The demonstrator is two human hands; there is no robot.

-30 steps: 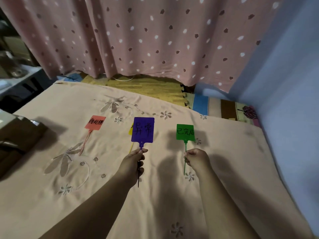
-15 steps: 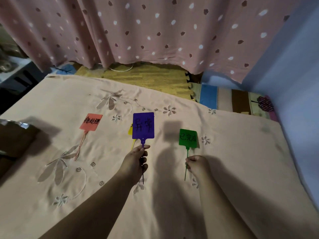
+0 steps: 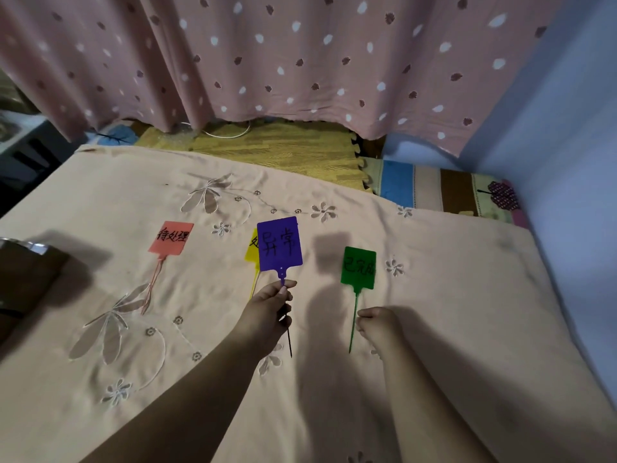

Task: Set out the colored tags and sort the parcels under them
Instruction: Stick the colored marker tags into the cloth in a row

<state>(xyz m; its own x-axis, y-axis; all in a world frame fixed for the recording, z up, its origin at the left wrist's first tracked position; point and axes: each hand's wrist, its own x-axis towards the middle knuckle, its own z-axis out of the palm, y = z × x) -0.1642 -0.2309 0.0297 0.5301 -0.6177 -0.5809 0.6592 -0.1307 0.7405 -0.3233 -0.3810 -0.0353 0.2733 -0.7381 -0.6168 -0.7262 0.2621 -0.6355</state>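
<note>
I read this as the laying-out step, not yet the sorting — no parcel is clearly in view, only a dark bulky shape [image 3: 23, 282] at the left edge that I cannot identify. On the peach embroidered cloth [image 3: 450, 295] three tags already lie flat: the red tag [image 3: 171, 237] furthest left, the yellow tag [image 3: 251, 250] near the middle, and the green tag [image 3: 358, 268] to the right. The left hand [image 3: 267, 312] holds the purple tag [image 3: 279, 243] up off the cloth, thumb and forefinger pinching its stem just below the head, the thin tail hanging down past the palm; the raised head covers most of the yellow one from this angle. The right hand [image 3: 377, 324] rests knuckles-up just beside the green tag's stem, fingers curled in — whether they actually pinch the stem or only touch it I cannot tell. In my judgement the next move is to set the purple tag down in a free spot of its own, most likely the gap between yellow and green or beyond the green one, so that it overlaps neither and each label reads plainly. That calls for lowering the head flat, letting go cleanly so the springy tail does not flick it askew, and leaving room below each tag for parcels.
</note>
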